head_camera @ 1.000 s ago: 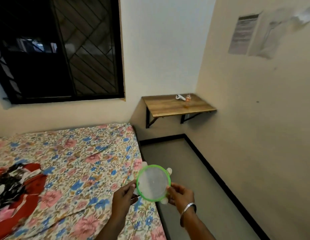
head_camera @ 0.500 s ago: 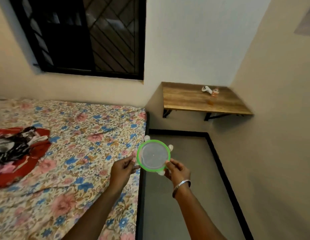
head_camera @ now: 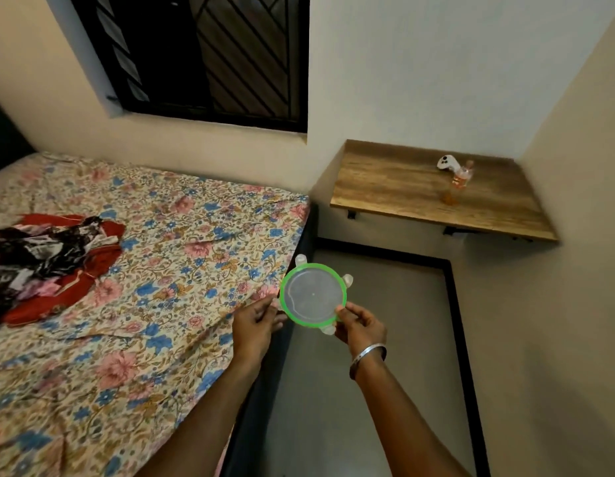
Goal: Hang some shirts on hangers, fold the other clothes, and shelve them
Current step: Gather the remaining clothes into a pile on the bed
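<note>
A heap of clothes [head_camera: 48,259], red cloth tangled with a black-and-white print and a bit of pink, lies at the far left of a bed [head_camera: 168,339] spread with a floral sheet, well apart from the person's hands. The garments look soft and light; they would likely sag and slip apart if lifted as a bundle, so each is best taken singly by the shoulders or a hem. Over the bed's right edge, the left hand [head_camera: 256,327] pinches the left rim of a round, clear lid [head_camera: 313,295] with a green ring and four clip tabs, while the right hand [head_camera: 359,325], a metal bangle [head_camera: 368,354] on its wrist, pinches the lower right rim. Farther right, a wall-mounted wooden surface [head_camera: 402,191] carries a white controller [head_camera: 447,163] and a small orange bottle [head_camera: 459,179]
</note>
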`<state>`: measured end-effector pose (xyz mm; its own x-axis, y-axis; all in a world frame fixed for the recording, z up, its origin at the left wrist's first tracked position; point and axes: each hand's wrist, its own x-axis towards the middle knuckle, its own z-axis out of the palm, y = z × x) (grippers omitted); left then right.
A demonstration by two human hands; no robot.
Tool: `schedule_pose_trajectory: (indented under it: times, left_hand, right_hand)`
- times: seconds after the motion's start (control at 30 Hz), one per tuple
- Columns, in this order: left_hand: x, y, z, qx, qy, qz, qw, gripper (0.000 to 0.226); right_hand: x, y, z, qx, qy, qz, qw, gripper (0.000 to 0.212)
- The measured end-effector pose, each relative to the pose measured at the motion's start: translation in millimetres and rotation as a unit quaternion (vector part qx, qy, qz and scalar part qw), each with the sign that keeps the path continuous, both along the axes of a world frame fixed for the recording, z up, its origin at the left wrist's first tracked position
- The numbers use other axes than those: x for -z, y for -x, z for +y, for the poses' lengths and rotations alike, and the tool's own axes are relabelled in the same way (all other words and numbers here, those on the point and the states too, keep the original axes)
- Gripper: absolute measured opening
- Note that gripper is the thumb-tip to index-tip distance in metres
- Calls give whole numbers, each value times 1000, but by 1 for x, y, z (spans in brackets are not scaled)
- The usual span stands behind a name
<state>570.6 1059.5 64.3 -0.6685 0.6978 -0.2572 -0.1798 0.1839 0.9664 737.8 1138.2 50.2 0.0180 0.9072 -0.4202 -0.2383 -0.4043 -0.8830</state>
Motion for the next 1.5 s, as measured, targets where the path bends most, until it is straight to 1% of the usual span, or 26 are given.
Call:
schedule_pose_trajectory:
  times: [0.23, 0.47, 0.63, 0.67, 0.8, 0.87, 0.9, 0.93, 0.97, 1.0, 1.03, 1.07, 1.1, 1.13, 1.2, 1.27, 1.3, 1.33, 1.37, 1.4, 1.43, 1.5]
  left_hand:
    - [24, 5, 86, 0, -11, -10, 1000, 31]
    - [51, 46, 235, 50, -17, 6, 999, 29]
    - [40, 73, 333, 96, 6, 21, 995, 32]
    - [38, 78, 350, 107, 15, 24, 994, 36]
    - [47, 87, 419, 185, 61, 30, 980, 72]
    - [48, 87, 450, 202, 85, 51, 974, 79]
    - [50, 85, 462, 207, 100, 66, 971, 80]
    - [52, 83, 476, 211, 119, 75, 967, 81]
    - [54, 81, 483, 218, 136, 84, 963, 81]
    - [56, 80, 489, 231, 152, 102, 955, 81]
    - [53, 80, 498, 241, 160, 112, 951, 79]
    - [54, 79, 502, 257, 160, 121, 945, 74]
    - [52, 82, 510, 267, 153, 128, 943, 67]
    - [51, 81, 511, 284, 149, 136, 938, 62]
    - [58, 82, 509, 287, 153, 145, 934, 66]
    - [63, 83, 501, 281, 164, 151, 934, 67]
    - [63, 85, 496, 266, 172, 148, 937, 63]
    - [60, 83, 492, 242, 173, 142, 944, 60]
    - [55, 93, 474, 188, 178, 138, 956, 59]
    - [53, 91, 468, 152, 182, 145, 961, 59]
    - [50, 100, 449, 91, 189, 155, 965, 56]
    - [47, 112, 409, -12, 191, 166, 967, 53]
  right_hand:
    - [13, 4, 84, -15, 1, -11, 1000, 21]
    - [24, 33, 213, 2, -10, -64, 998, 20]
    - [18, 57, 308, 9, 5, -125, 992, 13]
    - [16, 62, 326, 10, 1, -144, 990, 11]
    - [20, 80, 404, -11, -23, -199, 980, 7]
    - [24, 86, 444, -36, -32, -218, 975, 8]
    - [28, 88, 461, -46, -35, -231, 971, 13]
    - [32, 90, 481, -64, -33, -254, 964, 15]
    - [38, 89, 495, -69, -34, -279, 957, 11]
    - [54, 85, 513, -85, -38, -304, 948, 13]
    - [77, 81, 538, -104, -35, -317, 942, 26]
    - [85, 78, 551, -116, -32, -327, 937, 39]
    - [83, 82, 565, -134, -29, -332, 933, 49]
    - [76, 82, 569, -151, -29, -340, 928, 50]
    - [32, 91, 562, -194, -43, -369, 908, 30]
    - [14, 97, 562, -215, -54, -389, 894, 21]
    - [10, 99, 563, -211, -64, -401, 889, 19]
    - [11, 104, 563, -211, -110, -426, 873, 22]
    - [15, 130, 558, -242, -181, -450, 840, 25]
    - [20, 137, 553, -250, -240, -469, 813, 27]
    - [29, 165, 542, -278, -296, -463, 788, 30]
    - [36, 206, 510, -349, -375, -409, 755, 34]
